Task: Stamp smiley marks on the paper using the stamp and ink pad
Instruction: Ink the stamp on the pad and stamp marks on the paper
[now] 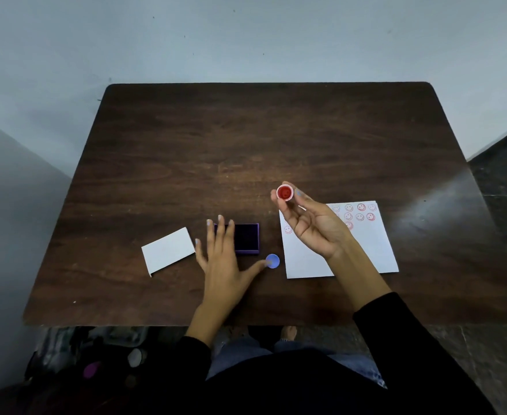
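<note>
Above the paper's [363, 250] far left corner, the right hand [312, 226] pinches the stamp [285, 192], red face upturned.
Likely checking ink; the left hand [221, 259] rests splayed over the ink pad [246, 238] near the desk's [246, 130] front edge, steadying it.

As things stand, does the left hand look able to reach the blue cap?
Probably yes: the left hand lies open on the table, its thumb tip already at the blue cap, with nothing between them.

Glossy dark wood table [186, 145], matt white paper [366, 253]
</note>
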